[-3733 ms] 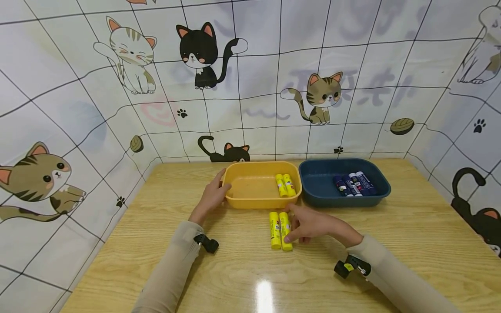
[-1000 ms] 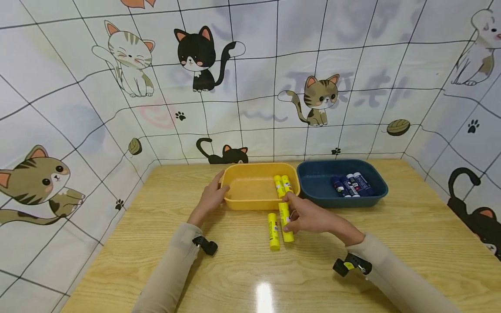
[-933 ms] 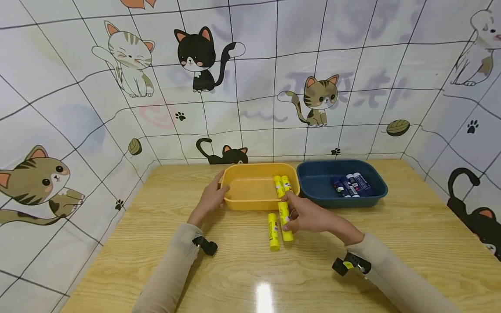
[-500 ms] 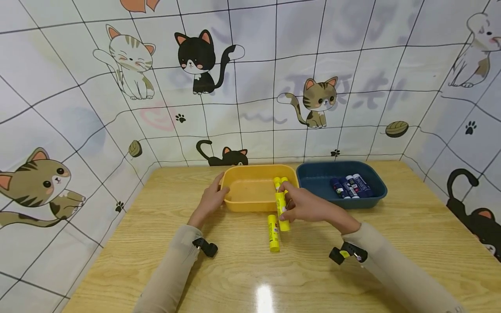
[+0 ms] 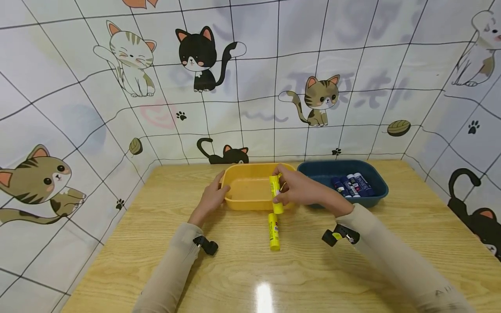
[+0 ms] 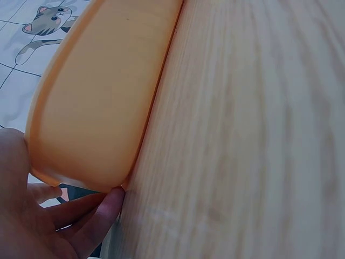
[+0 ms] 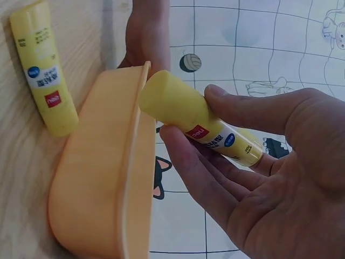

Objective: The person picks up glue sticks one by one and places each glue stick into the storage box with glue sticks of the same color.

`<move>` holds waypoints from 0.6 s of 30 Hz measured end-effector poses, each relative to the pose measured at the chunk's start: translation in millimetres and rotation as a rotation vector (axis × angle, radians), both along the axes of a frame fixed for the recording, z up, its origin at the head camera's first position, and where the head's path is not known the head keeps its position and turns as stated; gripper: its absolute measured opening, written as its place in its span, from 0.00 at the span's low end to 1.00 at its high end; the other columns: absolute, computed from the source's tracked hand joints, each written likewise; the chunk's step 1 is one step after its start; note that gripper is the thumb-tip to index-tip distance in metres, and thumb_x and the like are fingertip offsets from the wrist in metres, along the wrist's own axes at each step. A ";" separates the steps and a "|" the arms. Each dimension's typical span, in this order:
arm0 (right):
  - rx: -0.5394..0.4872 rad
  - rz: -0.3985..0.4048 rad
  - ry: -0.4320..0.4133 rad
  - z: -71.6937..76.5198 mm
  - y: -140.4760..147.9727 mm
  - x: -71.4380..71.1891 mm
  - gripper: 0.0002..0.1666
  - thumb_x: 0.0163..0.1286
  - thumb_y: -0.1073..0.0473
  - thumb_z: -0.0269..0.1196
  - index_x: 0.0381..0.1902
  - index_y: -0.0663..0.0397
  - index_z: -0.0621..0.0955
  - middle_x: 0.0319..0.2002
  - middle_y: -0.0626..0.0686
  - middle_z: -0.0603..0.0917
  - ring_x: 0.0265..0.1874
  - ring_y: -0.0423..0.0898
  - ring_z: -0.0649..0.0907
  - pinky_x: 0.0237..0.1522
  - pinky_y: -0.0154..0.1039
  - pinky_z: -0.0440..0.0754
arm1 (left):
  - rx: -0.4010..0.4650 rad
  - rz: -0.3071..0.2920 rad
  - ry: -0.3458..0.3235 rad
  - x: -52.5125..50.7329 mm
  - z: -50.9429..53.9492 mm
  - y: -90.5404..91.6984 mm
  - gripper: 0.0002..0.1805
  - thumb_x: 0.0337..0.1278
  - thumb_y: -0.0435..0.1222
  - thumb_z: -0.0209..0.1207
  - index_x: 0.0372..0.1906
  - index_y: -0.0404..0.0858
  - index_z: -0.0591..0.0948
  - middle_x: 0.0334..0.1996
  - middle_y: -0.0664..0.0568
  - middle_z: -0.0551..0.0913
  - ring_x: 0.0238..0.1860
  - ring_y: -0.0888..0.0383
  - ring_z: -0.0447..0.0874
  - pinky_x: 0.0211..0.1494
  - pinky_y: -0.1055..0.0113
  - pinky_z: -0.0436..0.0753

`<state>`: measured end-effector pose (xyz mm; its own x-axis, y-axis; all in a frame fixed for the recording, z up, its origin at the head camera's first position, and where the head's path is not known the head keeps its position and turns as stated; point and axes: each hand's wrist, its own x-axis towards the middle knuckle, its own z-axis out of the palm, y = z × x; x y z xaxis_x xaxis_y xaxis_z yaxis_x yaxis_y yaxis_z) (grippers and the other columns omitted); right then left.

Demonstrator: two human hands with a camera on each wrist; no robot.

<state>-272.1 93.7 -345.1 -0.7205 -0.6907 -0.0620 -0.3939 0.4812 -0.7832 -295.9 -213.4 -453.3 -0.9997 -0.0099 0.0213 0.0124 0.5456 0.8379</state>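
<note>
My right hand (image 5: 299, 187) pinches a yellow glue stick (image 5: 275, 194) between thumb and fingers. In the head view the stick overlaps the near rim of the yellow box (image 5: 250, 203); the right wrist view shows it tilted above the rim. A second yellow glue stick (image 5: 274, 231) lies on the table just in front of the box. My left hand (image 5: 212, 198) holds the box's left end, thumb by the rim and fingers against the end wall (image 6: 81, 183). The glue sticks inside the yellow box are hidden behind my right hand.
A dark blue box (image 5: 318, 171) stands right of the yellow one, with several dark blue glue sticks (image 5: 352, 184) in it. Both boxes sit near the back of the wooden table (image 5: 235, 274). A cat-patterned sheet (image 5: 258, 87) rises behind and at the sides.
My right hand has picked up one of the two glue sticks on the table and carried it up and slightly left to the yellow box's near rim. My left hand has stayed at the box.
</note>
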 end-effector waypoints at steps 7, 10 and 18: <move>0.023 0.011 0.021 10.3 -5.9 -12.6 0.34 0.69 0.66 0.68 0.64 0.58 0.61 0.48 0.65 0.85 0.40 0.49 0.89 0.37 0.41 0.89 | -0.012 -0.007 0.005 0.1 1.0 1.4 0.37 0.75 0.42 0.50 0.84 0.50 0.55 0.61 0.36 0.83 0.43 0.51 0.87 0.41 0.65 0.85; 0.036 0.007 0.009 13.6 -8.2 -20.1 0.34 0.69 0.67 0.68 0.64 0.59 0.61 0.49 0.66 0.84 0.39 0.49 0.89 0.38 0.42 0.90 | -0.012 -0.007 0.001 0.7 1.6 1.5 0.37 0.75 0.42 0.50 0.84 0.50 0.55 0.61 0.36 0.83 0.45 0.50 0.87 0.42 0.65 0.85; 0.046 -0.007 -0.024 21.7 -15.4 -46.5 0.33 0.69 0.67 0.68 0.62 0.60 0.61 0.48 0.68 0.84 0.39 0.54 0.89 0.41 0.46 0.90 | -0.014 -0.002 0.000 1.0 1.0 0.8 0.37 0.74 0.43 0.51 0.84 0.49 0.55 0.62 0.36 0.82 0.47 0.49 0.88 0.44 0.63 0.86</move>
<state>-318.6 78.3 -323.4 -0.7230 -0.6819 -0.1110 -0.3716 0.5193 -0.7696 -294.9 -212.5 -452.2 -0.9997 -0.0080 0.0217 0.0135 0.5570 0.8304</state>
